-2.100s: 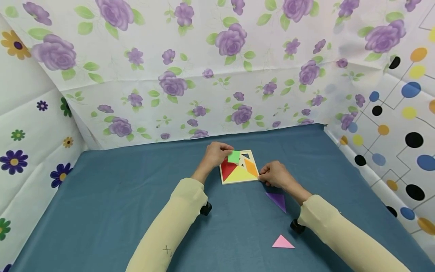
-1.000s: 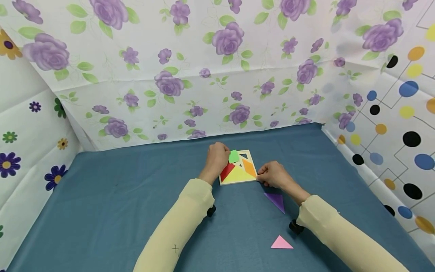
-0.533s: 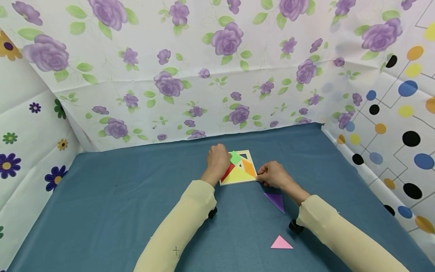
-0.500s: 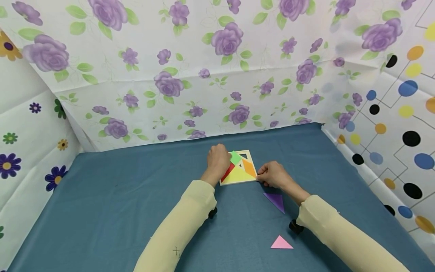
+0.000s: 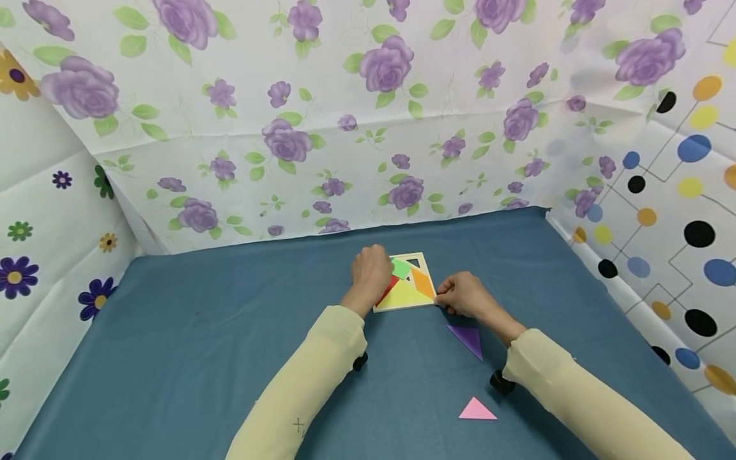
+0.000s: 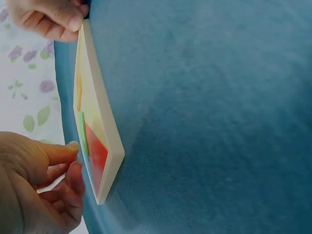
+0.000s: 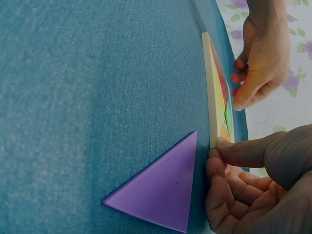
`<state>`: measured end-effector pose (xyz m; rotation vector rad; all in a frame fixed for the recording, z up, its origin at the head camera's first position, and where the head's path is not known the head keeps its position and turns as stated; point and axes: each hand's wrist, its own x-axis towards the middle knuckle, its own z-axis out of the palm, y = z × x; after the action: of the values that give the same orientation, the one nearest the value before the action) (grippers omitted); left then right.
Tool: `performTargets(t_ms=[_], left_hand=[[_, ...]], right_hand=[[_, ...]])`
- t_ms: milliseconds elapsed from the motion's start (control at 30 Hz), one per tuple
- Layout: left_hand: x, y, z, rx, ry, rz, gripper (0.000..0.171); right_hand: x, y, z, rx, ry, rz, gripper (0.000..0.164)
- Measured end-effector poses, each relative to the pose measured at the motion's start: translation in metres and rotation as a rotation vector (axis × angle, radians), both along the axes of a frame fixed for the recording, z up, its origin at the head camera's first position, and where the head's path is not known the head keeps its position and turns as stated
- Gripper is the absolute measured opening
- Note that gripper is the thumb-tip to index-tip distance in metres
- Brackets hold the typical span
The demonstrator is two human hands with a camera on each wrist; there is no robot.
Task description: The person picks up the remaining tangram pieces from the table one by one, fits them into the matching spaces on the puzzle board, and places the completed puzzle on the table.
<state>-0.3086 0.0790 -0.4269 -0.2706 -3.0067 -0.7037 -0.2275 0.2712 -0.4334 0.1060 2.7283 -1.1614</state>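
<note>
A square wooden tangram tray [image 5: 405, 307] lies on the cloth, with red [image 7: 219, 73], yellow [image 5: 404, 296] and orange [image 5: 423, 283] pieces in it. At its far left part, my left hand [image 5: 370, 276] has its curled thumb and fingers at the edge of a green square piece [image 5: 400, 269]. That piece lies askew over the tray, its left side partly hidden by the hand. My right hand [image 5: 464, 295] pinches the tray's near right corner between thumb and fingers. Close to the right hand, a purple triangle [image 7: 161, 185] rests flat on the cloth.
Nearer the front lies a pink triangle [image 5: 477, 410]. The blue cloth [image 5: 230, 351] covers the table. Behind it hangs a flowered sheet [image 5: 339, 153], with patterned sheets at left and right.
My left hand has moved slightly right and nearer, bringing the green square lower onto the tray and turning it back and forth. The right hand stays on the tray's corner.
</note>
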Motion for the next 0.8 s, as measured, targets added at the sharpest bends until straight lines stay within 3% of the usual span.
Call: performTargets(t_ms=[233,367,500,667,800], left_hand=[[0.012,-0.004,0.002,-0.213,0.162,-0.347,0.026],[0.018,-0.008,0.002,-0.327,0.246,-0.47,0.025],[0.02,-0.012,-0.001,-0.4,0.254,-0.523,0.025],[0.021,-0.017,-0.003,-0.456,0.201,-0.527,0.027],[0.021,-0.022,-0.005,-0.489,0.2,-0.53,0.028]], right_hand=[[0.0,0.0,0.003,0.004,0.006,0.011,0.008],[-0.001,0.0,0.003,0.012,0.005,0.006,0.009],[-0.001,0.0,0.003,0.019,0.003,0.003,0.009],[-0.001,0.0,0.002,0.021,-0.006,-0.001,0.009],[0.0,0.0,0.001,0.016,-0.004,0.006,0.009]])
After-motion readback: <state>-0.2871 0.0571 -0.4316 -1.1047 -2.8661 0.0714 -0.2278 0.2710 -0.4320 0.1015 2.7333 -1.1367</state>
